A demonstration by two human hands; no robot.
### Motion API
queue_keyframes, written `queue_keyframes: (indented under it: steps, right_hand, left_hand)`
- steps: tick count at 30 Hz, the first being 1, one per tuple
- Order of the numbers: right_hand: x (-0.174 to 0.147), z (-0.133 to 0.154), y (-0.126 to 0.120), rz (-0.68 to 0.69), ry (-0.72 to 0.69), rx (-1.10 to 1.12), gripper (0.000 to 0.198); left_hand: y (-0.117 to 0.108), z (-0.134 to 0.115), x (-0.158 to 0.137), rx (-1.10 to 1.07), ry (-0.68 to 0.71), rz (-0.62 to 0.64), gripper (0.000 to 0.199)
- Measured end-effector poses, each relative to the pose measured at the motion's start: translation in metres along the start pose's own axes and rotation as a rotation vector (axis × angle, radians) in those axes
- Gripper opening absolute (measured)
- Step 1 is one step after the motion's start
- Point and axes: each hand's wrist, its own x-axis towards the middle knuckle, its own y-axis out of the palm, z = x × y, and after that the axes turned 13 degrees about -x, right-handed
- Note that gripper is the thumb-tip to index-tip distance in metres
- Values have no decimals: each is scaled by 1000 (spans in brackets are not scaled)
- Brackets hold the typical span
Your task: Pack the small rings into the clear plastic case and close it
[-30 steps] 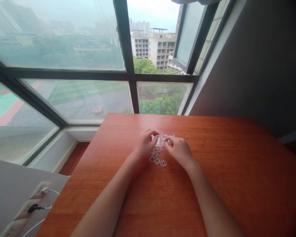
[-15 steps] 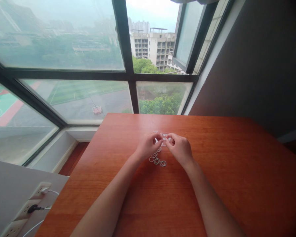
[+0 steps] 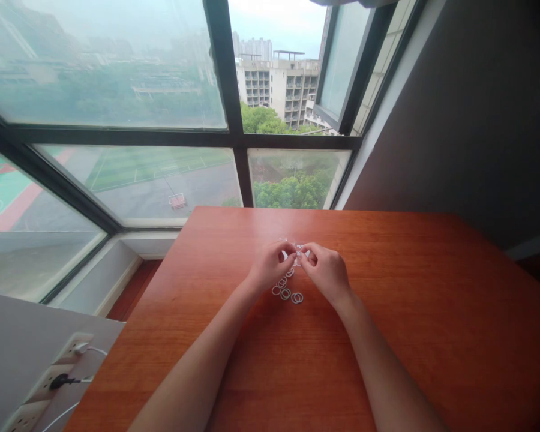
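My left hand [image 3: 270,266] and my right hand [image 3: 328,271] meet over the far middle of the table, thumbs and forefingers pinched close together. Whatever lies between the fingertips is too small to make out. Just behind and between them shows a clear plastic piece [image 3: 299,263], partly covered by the fingers; whether they touch it I cannot tell. Several pale thin rings lie on the wood below the hands: a pair overlapping [image 3: 297,297], a ring [image 3: 285,294] beside them and a ring [image 3: 276,290] to the left. More rings sit partly under my left hand.
The reddish-brown wooden table [image 3: 432,312] reaches to a dark-framed window [image 3: 238,141], with one pane swung outward at upper right. Wall sockets [image 3: 49,381] with plugs and white cables are at lower left. A grey wall [image 3: 468,120] rises on the right.
The fingertips of my right hand have shifted very slightly toward the left hand. The rings on the table look unmoved.
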Motion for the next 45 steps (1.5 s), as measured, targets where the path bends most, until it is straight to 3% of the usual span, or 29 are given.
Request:
queue_keyframes:
  steps: [6,13,29,39,45]
  right_hand:
    - [0,1,-1,27,1,-15,12]
    - [0,0,0,75,-13,-50,12]
    - [0,1,-2,144,-23,-82,12]
    - [-7,13,3,373,-258,-54,16]
    - [-12,20,4,437,-293,-28,18]
  left_hand:
    - [1,1,0,48,-15,-50,8]
    - [-3,6,8,262,-32,-246,8]
    - [-28,13,6,224,-28,-284,15]
    - [-33,15,5,229,-8,-258,14]
    - [-32,15,5,226,0,-236,14]
